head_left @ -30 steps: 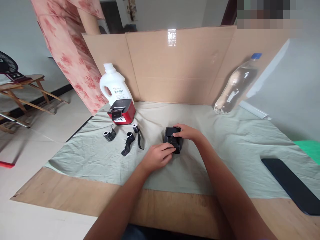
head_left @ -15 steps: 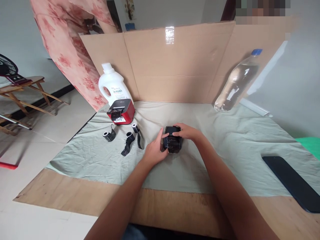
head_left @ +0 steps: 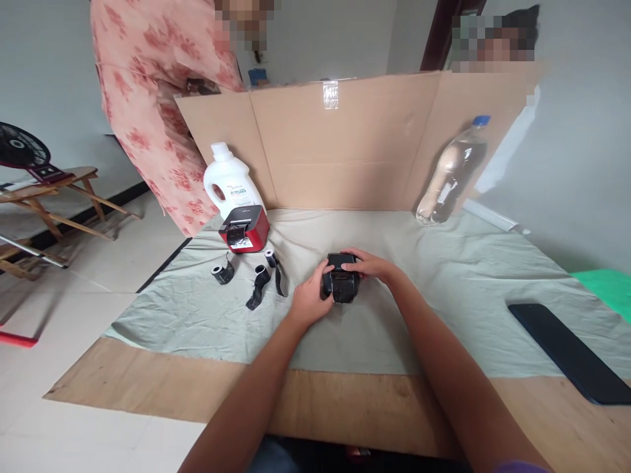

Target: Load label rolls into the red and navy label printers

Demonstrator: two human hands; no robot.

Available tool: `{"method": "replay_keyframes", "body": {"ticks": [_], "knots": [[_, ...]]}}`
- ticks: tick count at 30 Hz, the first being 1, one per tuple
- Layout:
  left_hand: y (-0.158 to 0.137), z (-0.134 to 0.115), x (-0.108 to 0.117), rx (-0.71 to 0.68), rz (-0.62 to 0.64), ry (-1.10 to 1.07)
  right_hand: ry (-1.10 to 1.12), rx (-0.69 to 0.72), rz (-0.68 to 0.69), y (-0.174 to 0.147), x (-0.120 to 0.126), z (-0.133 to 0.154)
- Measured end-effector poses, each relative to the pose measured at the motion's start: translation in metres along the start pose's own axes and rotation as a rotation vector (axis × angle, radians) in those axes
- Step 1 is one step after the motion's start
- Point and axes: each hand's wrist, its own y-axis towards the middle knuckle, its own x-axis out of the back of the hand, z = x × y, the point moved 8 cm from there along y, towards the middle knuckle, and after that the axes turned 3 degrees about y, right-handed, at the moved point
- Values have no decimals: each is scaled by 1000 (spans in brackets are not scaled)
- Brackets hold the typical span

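A small black label printer (head_left: 341,261) with a strip of black paper hanging from its front sits on the cloth in front of me. My left hand (head_left: 311,293) grips its left side, thumb low and fingers at the upper edge. From the right, my right hand (head_left: 365,263) holds the top and far side, fingertips on the lid. To the left lie three rolls of black paper: one short roll (head_left: 223,271), one with a curled tail (head_left: 257,287) and one with a long strip (head_left: 277,271). Behind them stands a red and black printer (head_left: 245,229).
A white detergent bottle (head_left: 231,180) leans by the cardboard screen (head_left: 340,151). At the right back is a water-filled plastic bottle (head_left: 452,172). A dark phone (head_left: 572,351) lies at the right on the cloth (head_left: 419,322). A person in patterned clothing (head_left: 152,105) stands behind the screen.
My view has shifted slightly, showing more above the screen. The left index finger, earlier stretched out, is now bent against the black printer. Both hands stay on it.
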Motion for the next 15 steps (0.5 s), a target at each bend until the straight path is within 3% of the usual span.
{"method": "replay_keyframes", "body": {"ticks": [8,15], "knots": [[0,-1,1,-25,8,-40,173,-71,-8,1,5,-14],[1,0,3,7,0,-10,204,-44,-15,1,6,-18]]}}
